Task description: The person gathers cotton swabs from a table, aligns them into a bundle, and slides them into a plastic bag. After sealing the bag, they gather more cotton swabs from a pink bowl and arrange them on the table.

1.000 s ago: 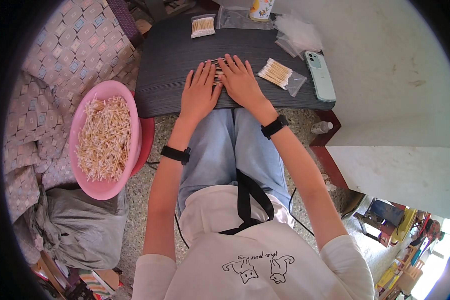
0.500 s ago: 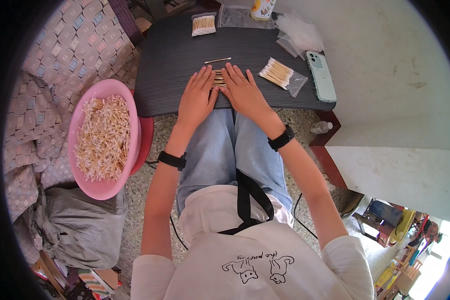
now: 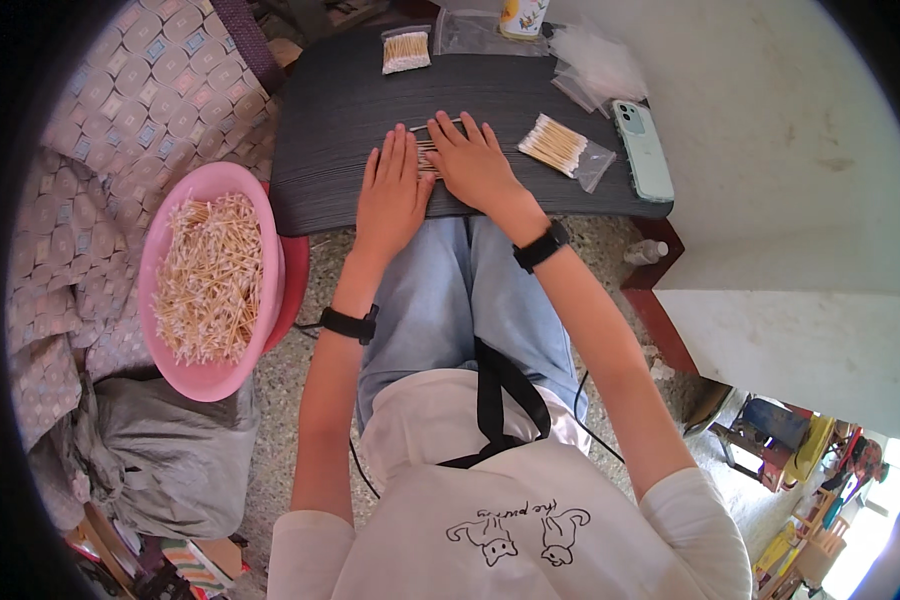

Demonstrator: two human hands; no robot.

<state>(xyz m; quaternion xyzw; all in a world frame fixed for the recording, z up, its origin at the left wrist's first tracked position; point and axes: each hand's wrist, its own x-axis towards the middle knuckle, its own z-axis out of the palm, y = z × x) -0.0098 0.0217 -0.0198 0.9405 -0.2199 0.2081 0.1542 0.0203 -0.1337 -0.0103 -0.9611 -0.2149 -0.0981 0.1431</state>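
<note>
My left hand (image 3: 391, 192) lies with its fingers stretched out on the dark table, along the left ends of a row of cotton swabs (image 3: 428, 160). My right hand (image 3: 476, 172) is flat too, its fingers over the right part of that row and reaching to a single swab (image 3: 420, 128) just beyond it. Most of the row is hidden under my hands; only a narrow strip of sticks shows between them. Right of my hands is a clear bag of cotton swabs (image 3: 553, 145), its loose end toward the phone.
A pink basin (image 3: 151, 285) full of loose swabs stands at the left. On the table (image 3: 320, 120) are another swab pack (image 3: 406, 50) at the back, a heap of clear bags (image 3: 598, 62), a patterned can (image 3: 523, 18) and a pale green phone (image 3: 644, 152). A wall rises at the right.
My right hand has slid left and slightly away from me, over the swab row and onto the single swab. My left hand has barely moved.
</note>
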